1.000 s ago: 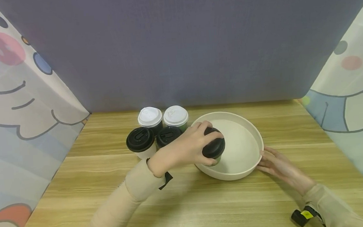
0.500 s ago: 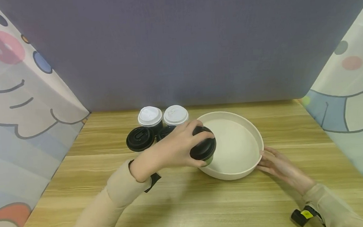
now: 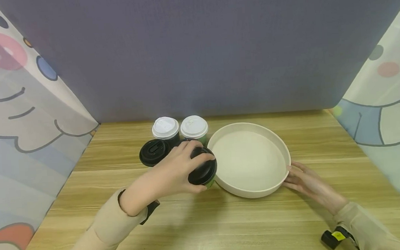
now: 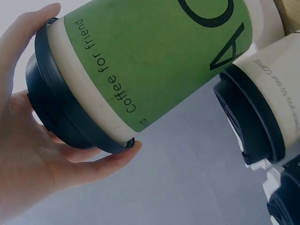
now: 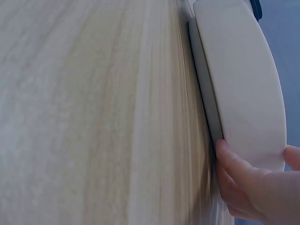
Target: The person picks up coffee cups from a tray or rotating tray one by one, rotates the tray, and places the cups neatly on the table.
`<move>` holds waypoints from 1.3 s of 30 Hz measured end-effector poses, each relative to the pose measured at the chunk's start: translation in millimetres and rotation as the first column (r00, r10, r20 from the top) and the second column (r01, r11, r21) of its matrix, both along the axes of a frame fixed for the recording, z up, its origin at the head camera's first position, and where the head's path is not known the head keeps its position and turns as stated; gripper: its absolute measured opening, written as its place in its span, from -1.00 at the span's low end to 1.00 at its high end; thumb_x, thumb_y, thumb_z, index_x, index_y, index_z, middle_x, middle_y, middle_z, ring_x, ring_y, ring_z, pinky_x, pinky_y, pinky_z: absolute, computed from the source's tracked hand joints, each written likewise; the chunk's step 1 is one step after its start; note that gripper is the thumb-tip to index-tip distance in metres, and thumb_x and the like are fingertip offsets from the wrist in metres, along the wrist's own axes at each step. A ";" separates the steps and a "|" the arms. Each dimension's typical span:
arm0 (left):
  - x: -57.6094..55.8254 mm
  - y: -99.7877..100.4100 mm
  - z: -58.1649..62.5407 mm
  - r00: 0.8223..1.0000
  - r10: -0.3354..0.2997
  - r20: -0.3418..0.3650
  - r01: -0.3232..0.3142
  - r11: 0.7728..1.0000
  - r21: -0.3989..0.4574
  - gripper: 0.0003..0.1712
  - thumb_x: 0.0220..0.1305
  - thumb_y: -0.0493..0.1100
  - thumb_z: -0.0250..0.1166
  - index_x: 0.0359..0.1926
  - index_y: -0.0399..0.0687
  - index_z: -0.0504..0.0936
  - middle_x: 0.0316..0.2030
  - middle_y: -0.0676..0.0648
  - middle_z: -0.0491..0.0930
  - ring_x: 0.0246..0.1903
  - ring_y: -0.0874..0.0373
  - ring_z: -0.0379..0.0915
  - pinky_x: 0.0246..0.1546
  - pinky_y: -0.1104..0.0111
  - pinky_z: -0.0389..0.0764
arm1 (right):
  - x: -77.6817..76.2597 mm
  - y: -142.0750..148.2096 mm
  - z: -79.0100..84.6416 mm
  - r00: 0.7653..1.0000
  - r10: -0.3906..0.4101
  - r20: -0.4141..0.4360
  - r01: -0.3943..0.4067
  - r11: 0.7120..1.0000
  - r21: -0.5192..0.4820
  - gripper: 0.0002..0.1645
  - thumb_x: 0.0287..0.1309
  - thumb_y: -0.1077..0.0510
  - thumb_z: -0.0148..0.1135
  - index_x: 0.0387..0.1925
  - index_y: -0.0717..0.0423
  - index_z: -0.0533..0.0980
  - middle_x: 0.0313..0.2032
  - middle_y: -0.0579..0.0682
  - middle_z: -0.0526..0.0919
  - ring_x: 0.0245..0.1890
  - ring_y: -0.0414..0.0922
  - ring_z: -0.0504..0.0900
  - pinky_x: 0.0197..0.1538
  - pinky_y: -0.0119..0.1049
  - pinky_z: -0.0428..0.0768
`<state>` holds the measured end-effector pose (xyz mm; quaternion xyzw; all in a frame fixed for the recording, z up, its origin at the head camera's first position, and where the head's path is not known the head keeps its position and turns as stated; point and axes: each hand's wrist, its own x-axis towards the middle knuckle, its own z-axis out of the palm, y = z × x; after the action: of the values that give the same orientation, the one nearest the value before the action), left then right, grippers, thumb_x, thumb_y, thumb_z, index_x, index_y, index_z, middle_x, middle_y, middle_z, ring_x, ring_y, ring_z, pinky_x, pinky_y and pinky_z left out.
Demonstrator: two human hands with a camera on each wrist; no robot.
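Note:
My left hand [image 3: 170, 171] grips a paper coffee cup by its black lid [image 3: 202, 170], left of a round cream tray [image 3: 253, 194]. In the left wrist view the cup [image 4: 150, 61] shows a green sleeve printed "Coffee for friend", with thumb and fingers spread around the lid's edge. My right hand [image 3: 310, 187] holds the tray's right side. In the right wrist view its thumb is at the rim and its fingers lie against the lower edge of the tray wall [image 5: 248, 84]. The tray holds nothing.
Two white-lidded cups [image 3: 165, 128] stand at the back, left of the tray. In front of them is a black-lidded cup [image 3: 154, 152]; another is mostly hidden behind my left hand. A grey panel [image 3: 216, 54] rises behind the wooden table [image 3: 228, 231].
My left hand has carried the black-lidded cup leftward, from over the tray's left part to beside it, near the other cups. The right hand and the tray have stayed in place.

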<state>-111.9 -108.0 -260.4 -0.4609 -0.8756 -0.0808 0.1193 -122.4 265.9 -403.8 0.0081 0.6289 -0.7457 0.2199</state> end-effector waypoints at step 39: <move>12.4 -45.4 -56.4 0.975 0.179 0.133 -0.182 0.983 0.017 -0.29 -0.34 0.11 0.44 -0.05 0.04 0.48 -0.08 -0.20 0.33 -0.13 -0.06 0.31 -0.17 0.06 0.42 | -1.6 2.8 -5.5 1.000 -0.004 0.002 0.004 1.000 -0.002 -0.14 0.30 0.08 -0.19 0.26 0.35 -0.49 -0.13 -0.11 0.46 -0.12 -0.22 0.51 0.02 -0.21 0.44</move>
<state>-99.5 -153.4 -316.7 -0.3715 -0.9186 -0.1124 0.0748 -124.0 268.7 -409.3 0.0099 0.6280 -0.7466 0.2191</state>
